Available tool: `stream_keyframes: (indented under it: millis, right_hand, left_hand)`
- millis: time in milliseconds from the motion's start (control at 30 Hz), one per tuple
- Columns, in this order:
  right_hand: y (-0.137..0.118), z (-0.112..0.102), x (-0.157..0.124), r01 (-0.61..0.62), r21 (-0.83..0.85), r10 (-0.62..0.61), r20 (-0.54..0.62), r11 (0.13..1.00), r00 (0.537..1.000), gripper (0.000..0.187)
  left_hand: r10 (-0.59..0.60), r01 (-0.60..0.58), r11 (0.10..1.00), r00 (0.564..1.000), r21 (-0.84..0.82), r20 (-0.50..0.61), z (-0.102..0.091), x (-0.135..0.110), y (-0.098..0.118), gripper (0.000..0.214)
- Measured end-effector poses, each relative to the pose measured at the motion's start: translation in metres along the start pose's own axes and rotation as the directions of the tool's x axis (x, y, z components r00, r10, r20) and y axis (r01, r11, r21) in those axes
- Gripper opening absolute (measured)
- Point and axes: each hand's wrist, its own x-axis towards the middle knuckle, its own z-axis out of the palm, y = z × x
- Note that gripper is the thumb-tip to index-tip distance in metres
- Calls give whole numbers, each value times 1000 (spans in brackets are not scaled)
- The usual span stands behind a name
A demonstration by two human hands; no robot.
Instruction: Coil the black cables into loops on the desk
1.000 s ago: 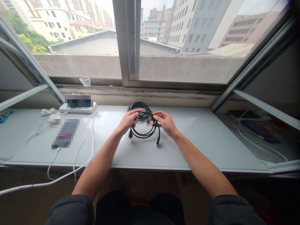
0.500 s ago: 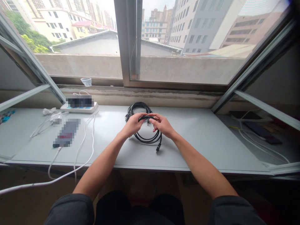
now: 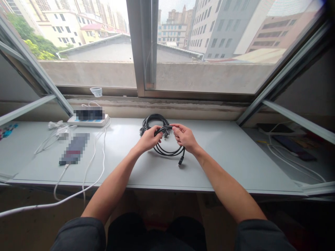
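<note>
A looped black cable (image 3: 170, 153) hangs between my two hands, over the middle of the table. My left hand (image 3: 150, 138) is closed around the left upper part of the loops. At the right upper part, my right hand (image 3: 184, 137) pinches the same strands between thumb and fingers. One end of the cable, a dark rectangular plug (image 3: 181, 160), dangles below my right hand. Just behind my hands, a second coil of black cable (image 3: 155, 116) lies on the table, partly covered by my left hand, with several connectors at its edges.
At the left stands a white power strip (image 3: 103, 122) with a blurred dark item on it. White plugs (image 3: 56, 124), a blurred phone (image 3: 75, 146) and white cords (image 3: 104, 153) lie nearby. A clear cup (image 3: 96, 92) rests on the sill. Metal struts (image 3: 300, 120) slope at both sides.
My right hand has moved slightly right, away from my left, and its fingers have closed on the strands. The loops and dangling plug have shifted right. My left hand stays about where it was.
</note>
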Motion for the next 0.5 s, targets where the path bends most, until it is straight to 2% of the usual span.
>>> stream_keyframes:
  millis: [133,300,400,500]
  right_hand:
    - [1,-6,3,59,-10,-59,5,998,998,47]
    - [8,-5,6,153,-64,-151,35,986,988,54]
    - [10,-4,8,184,-75,-185,-5,980,983,58]
    - [12,-4,8,218,-151,-227,-44,964,973,55]
  left_hand:
    - [-92,90,963,996,-253,7,2,3,6,27]
    - [-200,118,800,977,-589,-76,2,6,11,38]
    - [-208,82,761,970,-644,-123,0,5,13,48]
    - [-171,73,808,979,-585,-113,0,4,14,53]
